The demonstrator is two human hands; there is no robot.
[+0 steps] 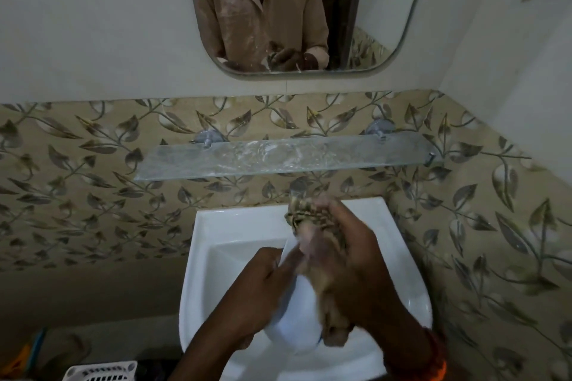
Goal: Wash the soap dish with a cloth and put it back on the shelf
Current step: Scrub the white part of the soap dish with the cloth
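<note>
1. Head view showed us both hands working over the white sink (198, 260), with the soap dish (294, 322) held above the basin between them.
2. Our left hand (260, 291) gripped the white soap dish from its left edge; the fingers (289, 260) were curled around the rim, though blur kept us from seeing each one clearly.
3. Our right hand (349, 260) held the cloth (301, 210), a brown-and-tan patterned rag, bunched in its curled fingers and pressed against the right side of the dish. One end of the cloth stuck up past the knuckles; the other hung down by the dish's lower edge.
4. We could not tell how tightly the right fingers closed, since that hand was smeared by motion.
5. An orange band (433, 359) sat on the right wrist.
6. Above the sink, a glass shelf (288, 158) was fixed to the leaf-patterned tiles (77, 195) on metal brackets.
7. A mirror (387, 25) hung higher on the wall, reflecting a person in a beige shirt with hands and cloth.
8. A white slotted basket (102, 371) stood at lower left.
9. We found no readable writing, labels or brand marks anywhere.
</note>
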